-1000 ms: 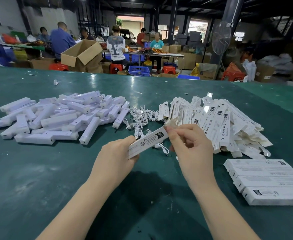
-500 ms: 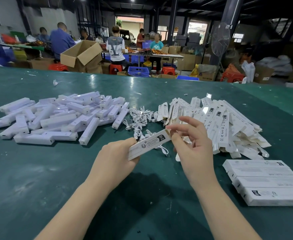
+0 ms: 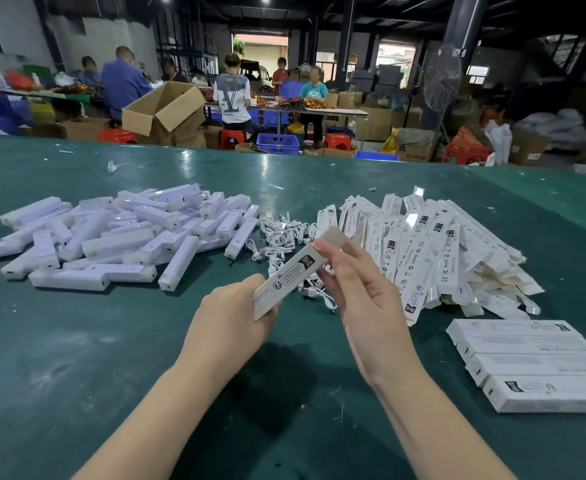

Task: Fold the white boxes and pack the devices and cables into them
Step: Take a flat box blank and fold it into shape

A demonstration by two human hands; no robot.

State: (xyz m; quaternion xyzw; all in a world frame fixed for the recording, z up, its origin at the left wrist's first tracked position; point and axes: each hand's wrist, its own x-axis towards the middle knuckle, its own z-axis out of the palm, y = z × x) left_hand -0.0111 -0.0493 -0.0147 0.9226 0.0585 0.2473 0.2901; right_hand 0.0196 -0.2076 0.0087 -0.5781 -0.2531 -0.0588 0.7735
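My left hand [image 3: 227,320] grips the near end of a long white box [image 3: 290,277] held slanted above the green table [image 3: 77,375]. At its far end, the fingers of my right hand [image 3: 361,292] pinch the open end flap [image 3: 333,237]. A heap of white devices [image 3: 111,237] lies at the left. Small coiled white cables [image 3: 281,237] sit in the middle behind the box. Flat unfolded white boxes [image 3: 433,254] are piled at the right.
Several closed white boxes [image 3: 534,365] lie side by side at the right near edge. Beyond the table's far edge stand an open cardboard carton [image 3: 163,112], red stools, blue crates and people working at other tables.
The box's far end has lifted and its end flap has swung open. My right hand's fingers went from closed on the end to spread, then rose with the flap.
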